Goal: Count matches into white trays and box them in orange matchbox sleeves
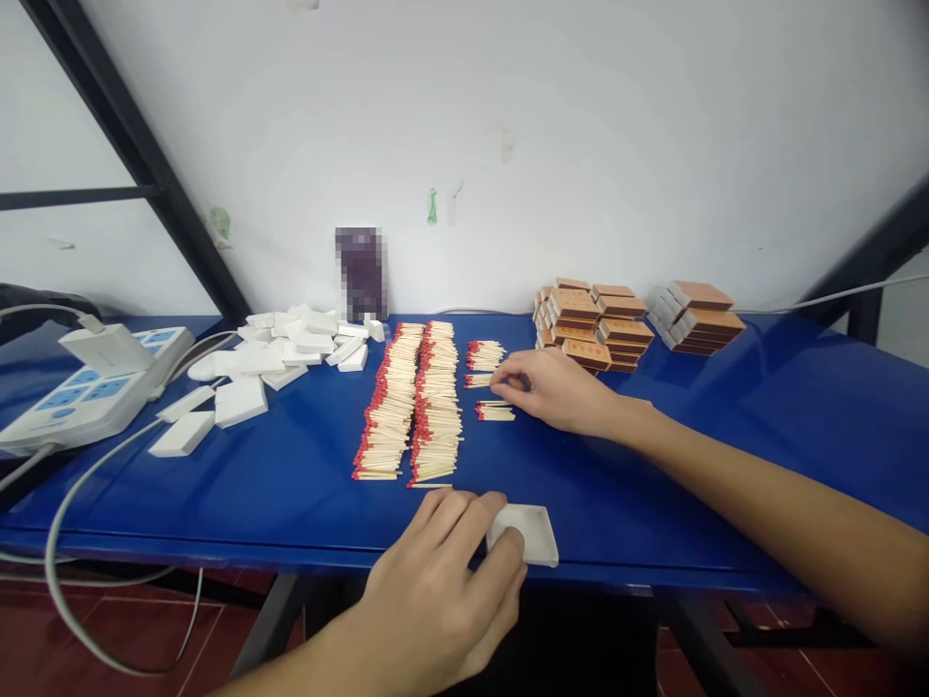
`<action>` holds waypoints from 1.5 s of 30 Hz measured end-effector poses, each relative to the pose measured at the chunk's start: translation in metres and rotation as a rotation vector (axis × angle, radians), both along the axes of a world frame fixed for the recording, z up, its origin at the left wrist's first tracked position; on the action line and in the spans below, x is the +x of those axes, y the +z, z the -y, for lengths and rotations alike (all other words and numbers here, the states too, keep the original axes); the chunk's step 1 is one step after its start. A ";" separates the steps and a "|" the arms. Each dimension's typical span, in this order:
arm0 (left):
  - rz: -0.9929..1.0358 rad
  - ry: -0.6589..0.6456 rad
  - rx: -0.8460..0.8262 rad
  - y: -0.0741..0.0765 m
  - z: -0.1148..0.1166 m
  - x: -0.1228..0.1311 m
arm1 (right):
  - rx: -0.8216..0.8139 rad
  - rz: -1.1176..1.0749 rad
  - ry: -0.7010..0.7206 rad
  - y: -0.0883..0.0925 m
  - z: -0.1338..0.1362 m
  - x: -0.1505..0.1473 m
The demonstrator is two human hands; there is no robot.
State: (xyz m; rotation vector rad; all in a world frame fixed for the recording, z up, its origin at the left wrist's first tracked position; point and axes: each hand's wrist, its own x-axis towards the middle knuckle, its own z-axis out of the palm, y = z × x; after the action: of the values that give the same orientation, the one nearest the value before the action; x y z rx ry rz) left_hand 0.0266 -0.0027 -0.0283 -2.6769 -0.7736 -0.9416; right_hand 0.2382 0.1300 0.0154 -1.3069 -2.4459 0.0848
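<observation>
My left hand (pixel 454 571) grips a shallow white matchbox tray (pixel 533 534) by its left end, at the table's front edge. The bare bottom of the tray shows. My right hand (pixel 555 389) is closed in a pinch at the stick ends of a small row of matches (pixel 477 381). Its fingertips cover part of that row. Two more small groups of matches lie beside it, one group (pixel 485 355) behind and one group (pixel 495 411) in front. Left of these run two long rows of red-headed matches, the near row (pixel 437 407) and the far-left row (pixel 390 407).
White trays (pixel 242 399) lie heaped at the left, near a power strip (pixel 94 387) with cables. Stacked matchbox sleeves (pixel 620 334) stand at the back right, with another stack (pixel 701 319) beyond. A blurred dark object (pixel 361 271) leans on the wall.
</observation>
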 end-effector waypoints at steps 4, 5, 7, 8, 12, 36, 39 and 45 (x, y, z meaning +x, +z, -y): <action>-0.005 0.007 0.008 0.000 0.001 0.000 | 0.088 0.053 -0.032 -0.007 -0.008 -0.004; -0.007 0.013 0.011 0.001 0.001 0.001 | 0.083 0.059 -0.017 -0.009 -0.010 -0.005; -0.006 0.018 0.015 0.001 0.001 0.001 | 0.076 0.079 0.026 -0.011 -0.011 -0.005; -0.005 0.017 0.016 0.001 0.001 0.001 | 0.076 0.095 0.045 -0.012 -0.011 -0.005; -0.005 0.011 0.008 0.000 0.000 0.001 | 0.089 0.146 0.061 -0.012 -0.009 -0.003; -0.006 -0.005 -0.008 -0.002 -0.001 0.000 | 0.065 0.084 0.051 -0.012 -0.008 -0.002; -0.007 -0.003 -0.012 -0.002 -0.001 0.000 | 0.046 0.021 0.071 -0.013 -0.010 0.000; -0.015 -0.012 -0.031 0.000 0.000 -0.001 | -0.062 -0.094 0.072 -0.008 -0.007 0.003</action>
State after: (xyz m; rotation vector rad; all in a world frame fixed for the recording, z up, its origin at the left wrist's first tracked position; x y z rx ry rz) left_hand 0.0259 -0.0025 -0.0283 -2.7152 -0.7755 -0.9187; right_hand 0.2416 0.1375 0.0071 -1.2116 -2.4279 0.2375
